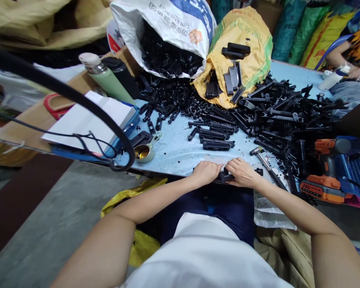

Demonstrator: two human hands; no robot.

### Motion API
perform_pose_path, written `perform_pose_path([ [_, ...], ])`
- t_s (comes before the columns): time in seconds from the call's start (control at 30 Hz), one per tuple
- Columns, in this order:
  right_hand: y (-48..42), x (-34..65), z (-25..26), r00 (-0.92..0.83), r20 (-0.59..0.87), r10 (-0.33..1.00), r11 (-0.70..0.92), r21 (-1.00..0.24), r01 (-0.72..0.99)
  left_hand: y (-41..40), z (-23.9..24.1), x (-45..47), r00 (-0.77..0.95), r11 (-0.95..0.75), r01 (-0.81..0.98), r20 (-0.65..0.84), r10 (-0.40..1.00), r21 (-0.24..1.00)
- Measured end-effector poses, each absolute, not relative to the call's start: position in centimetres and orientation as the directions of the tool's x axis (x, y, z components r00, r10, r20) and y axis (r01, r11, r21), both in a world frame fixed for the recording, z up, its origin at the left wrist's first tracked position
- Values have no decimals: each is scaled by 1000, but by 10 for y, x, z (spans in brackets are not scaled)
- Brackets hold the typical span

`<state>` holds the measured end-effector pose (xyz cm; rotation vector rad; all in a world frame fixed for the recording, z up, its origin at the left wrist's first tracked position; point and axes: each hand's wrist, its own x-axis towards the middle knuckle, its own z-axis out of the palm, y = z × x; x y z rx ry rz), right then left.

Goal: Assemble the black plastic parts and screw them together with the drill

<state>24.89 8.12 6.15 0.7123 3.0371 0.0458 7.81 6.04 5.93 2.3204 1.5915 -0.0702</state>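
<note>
At the table's front edge, my left hand (pixel 207 173) and my right hand (pixel 241 172) are both closed on one long black plastic part (pixel 225 176). Its right end sticks out past my right hand; my fingers hide much of the rest. A pale flat piece (pixel 214 159) lies just behind my hands. Several black assembled parts (pixel 217 144) lie in a stacked row beyond them. To the right of my right hand is a hammer (pixel 267 166) with a dark handle.
A large heap of black parts (pixel 276 108) covers the back right, below a white sack (pixel 174 36) and a yellow sack (pixel 243 32). An orange cordless drill (pixel 327 172) stands at right. At left are a small cup (pixel 144 153), a green bottle (pixel 111 80) and a hanging black cable (pixel 78 96).
</note>
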Motion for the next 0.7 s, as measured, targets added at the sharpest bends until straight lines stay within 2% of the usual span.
perform_pose_path([
  [0.1,83,254,62,-886,31,462,886,17,463,65,57,78,372,-329,916,-182,910,228],
  [0.17,83,264,65,-856,34,515,857,16,516,68,54,74,392,-363,904,-97,915,226],
  [0.27,76,283,76,-798,36,601,799,5,601,69,51,63,514,-531,817,132,847,225],
  [0.33,65,291,86,-814,110,571,821,-86,564,61,54,56,608,-679,689,308,731,253],
  [0.43,37,285,102,-851,307,426,877,-370,305,35,67,53,624,-837,373,559,545,400],
  [0.5,19,270,106,-825,432,364,826,-558,72,15,79,59,561,-849,139,666,491,509],
  [0.57,4,253,100,-762,556,332,751,-644,-143,-1,86,71,473,-828,-29,738,482,559],
  [0.63,-4,237,83,-640,631,438,718,-674,-174,-10,85,82,332,-815,-64,782,527,576],
  [0.7,-6,223,60,-420,618,665,680,-734,-3,-11,78,91,212,-821,-6,803,557,571],
])
